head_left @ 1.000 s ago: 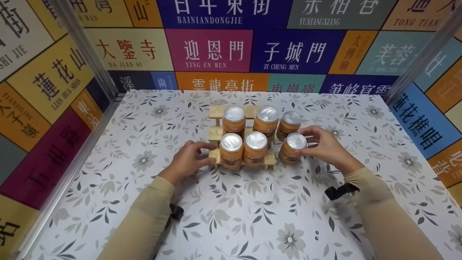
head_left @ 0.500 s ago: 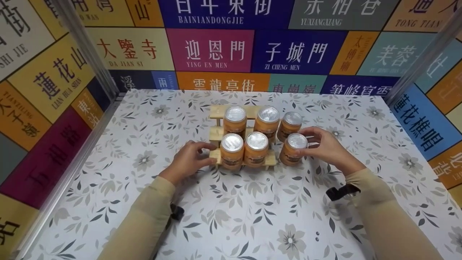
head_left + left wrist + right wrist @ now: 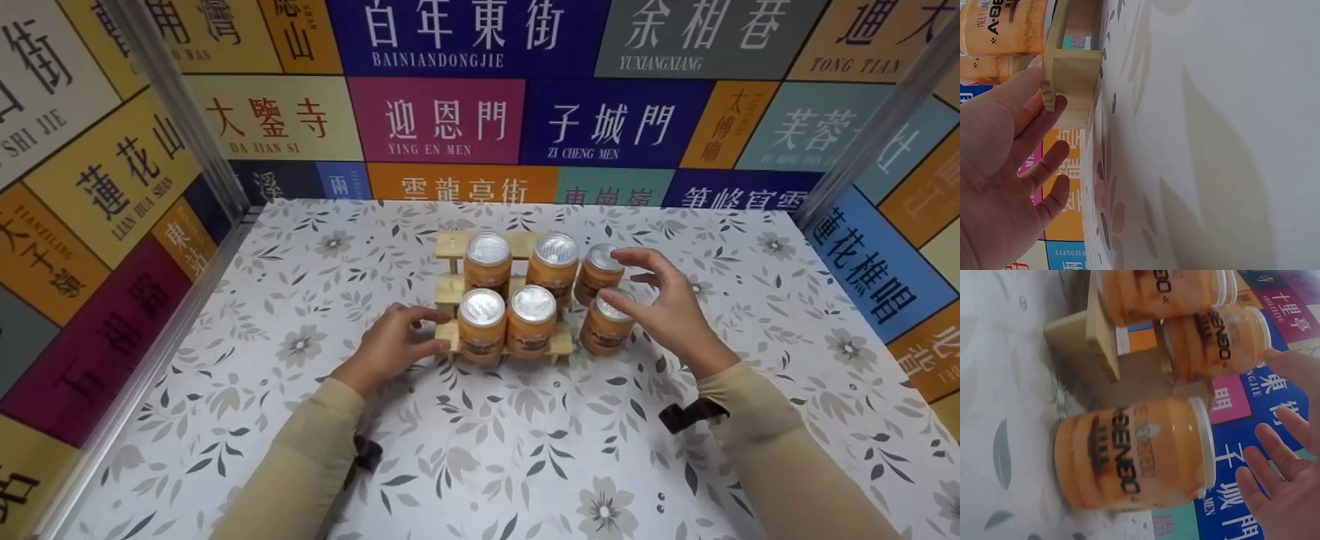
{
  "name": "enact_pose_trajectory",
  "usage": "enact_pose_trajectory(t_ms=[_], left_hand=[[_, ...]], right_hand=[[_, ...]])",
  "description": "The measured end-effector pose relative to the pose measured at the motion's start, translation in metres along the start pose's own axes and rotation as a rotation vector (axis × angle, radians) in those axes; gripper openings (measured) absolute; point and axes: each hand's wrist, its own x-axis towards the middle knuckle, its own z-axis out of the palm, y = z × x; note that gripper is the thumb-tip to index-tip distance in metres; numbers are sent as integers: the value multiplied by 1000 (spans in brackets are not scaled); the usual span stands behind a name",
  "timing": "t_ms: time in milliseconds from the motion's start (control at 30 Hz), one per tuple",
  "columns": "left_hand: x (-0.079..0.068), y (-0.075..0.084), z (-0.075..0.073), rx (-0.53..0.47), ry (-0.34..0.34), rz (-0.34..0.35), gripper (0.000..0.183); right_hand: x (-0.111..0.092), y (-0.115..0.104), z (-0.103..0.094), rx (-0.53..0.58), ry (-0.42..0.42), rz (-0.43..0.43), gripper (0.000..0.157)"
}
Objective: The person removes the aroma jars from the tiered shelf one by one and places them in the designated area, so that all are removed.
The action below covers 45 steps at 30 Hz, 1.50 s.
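A small stepped wooden rack (image 3: 449, 286) bears several orange cans with silver lids. Two of them, a left can (image 3: 481, 336) and a right can (image 3: 531, 331), stand on its lowest step. My left hand (image 3: 394, 346) pinches the left end of that step; in the left wrist view the thumb lies over the slat (image 3: 1049, 84) and a finger under it. Right of the rack stand a front can (image 3: 604, 333) and a rear can (image 3: 596, 286) on the table. Over these two, my right hand (image 3: 666, 309) has thumb and fingers spread, holding neither. The right wrist view shows one can (image 3: 1134, 455) upright, below the fingers.
The table (image 3: 300, 435) has a white cover with grey leaves and flowers. Panels with large lettering (image 3: 450, 120) rise behind it and at both sides. Two more cans, one left (image 3: 487, 276) and one right (image 3: 553, 276), stand higher on the rack.
My right hand has let go of the front can at the right and risen above its lid. The left hand stays at the rack's end. The head view has tilted up slightly.
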Motion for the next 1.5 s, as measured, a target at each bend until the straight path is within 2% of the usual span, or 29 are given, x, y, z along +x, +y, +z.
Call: enact_pose_trajectory(t_ms=[200,433,633,1000,1167,1367,1500], left_hand=[[1,1,0,0,-2,-25,42],[0,-1,-1,39,8,36,43],[2,-2,-4,29,4,17,44],[1,-2,-1,5,-13,-40,43],[0,-1,-1,8,-6,-28,42],[0,-2,-1,36,9,29,42],[1,-1,-1,34,9,27,42]], right_hand=[[7,-12,12,80,-8,5,54],[16,-24,22,146,-17,51,63],[25,-31,28,173,-25,68,68],[33,-28,38,167,-51,96,71],[35,-30,42,180,-62,106,68],[35,-29,45,206,-94,136,70],[36,-28,47,201,-100,143,71]])
